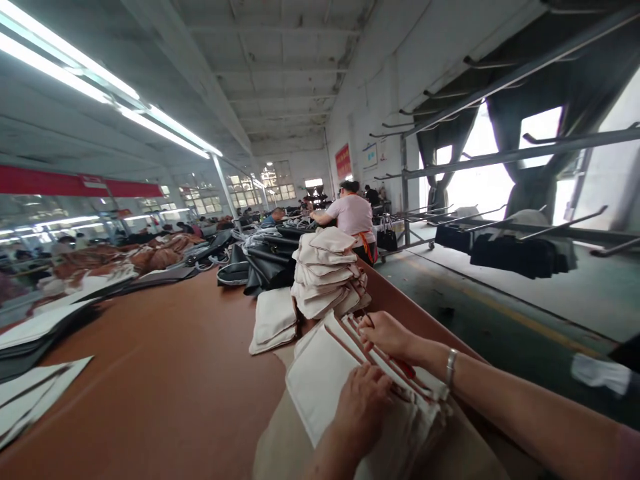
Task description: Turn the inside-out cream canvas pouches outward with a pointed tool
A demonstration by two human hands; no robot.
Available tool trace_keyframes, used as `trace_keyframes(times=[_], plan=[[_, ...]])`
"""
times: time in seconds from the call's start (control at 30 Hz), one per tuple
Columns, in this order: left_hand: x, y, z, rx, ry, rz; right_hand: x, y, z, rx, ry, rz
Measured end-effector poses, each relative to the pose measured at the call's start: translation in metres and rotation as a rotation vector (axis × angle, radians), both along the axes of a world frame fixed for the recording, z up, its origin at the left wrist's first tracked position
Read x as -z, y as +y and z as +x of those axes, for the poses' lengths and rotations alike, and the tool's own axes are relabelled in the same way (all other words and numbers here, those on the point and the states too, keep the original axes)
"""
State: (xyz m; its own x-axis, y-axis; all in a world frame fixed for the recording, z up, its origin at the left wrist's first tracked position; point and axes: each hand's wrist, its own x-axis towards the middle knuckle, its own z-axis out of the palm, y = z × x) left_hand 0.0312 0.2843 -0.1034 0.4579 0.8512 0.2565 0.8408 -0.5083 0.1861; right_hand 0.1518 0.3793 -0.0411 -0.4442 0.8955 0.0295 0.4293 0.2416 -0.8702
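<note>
A row of overlapping cream fabric panels [323,370] with brown edges lies in front of me, fanned out on a beige sheet [280,427]. My left hand [364,400] rests on the front panel, its bent fingers closed over the brown edge. Farther up the same row, my right hand [387,335] is closed, with a small dark loop showing at its fingers. What it grips is not clear. Under the right wrist, a small red piece [407,369] shows among the panels. Behind them stands a tall pile of folded cream pieces [327,270], with a lower stack [274,317] beside it.
The brown tabletop [150,373] stretches left, bearing white and black sheets [45,330]. Black bag pieces [270,260] lie beyond the piles. A person in a pink top [353,213] is at the table's far end. A metal rack [500,160] with protruding arms stands right.
</note>
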Motion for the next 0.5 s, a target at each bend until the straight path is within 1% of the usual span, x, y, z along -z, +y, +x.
trace_keyframes(times=[0.03,0.1,0.17,0.23,0.3,0.37,0.43,0.5], plan=[[-0.004,0.005,0.002,0.019,0.019,-0.006,0.004,0.001,0.005,-0.01,-0.013,0.009],[-0.009,0.006,0.003,0.033,0.053,-0.003,0.014,0.004,0.009,-0.057,-0.043,0.031],[-0.009,0.0,0.003,0.031,0.085,-0.002,0.026,0.007,0.008,-0.137,-0.086,0.064],[-0.005,-0.01,0.003,0.011,0.121,-0.012,0.039,0.005,0.004,-0.221,-0.153,0.118],[0.001,-0.023,0.0,-0.059,0.152,-0.012,0.05,-0.003,0.0,-0.265,-0.242,0.204],[0.005,-0.038,-0.009,-0.164,0.178,0.008,0.057,-0.013,-0.003,-0.279,-0.333,0.293],[0.005,-0.059,-0.025,-0.245,0.204,0.034,0.061,-0.022,-0.005,-0.295,-0.407,0.355],[0.003,-0.084,-0.046,-0.295,0.233,0.061,0.064,-0.027,-0.005,-0.325,-0.456,0.389]])
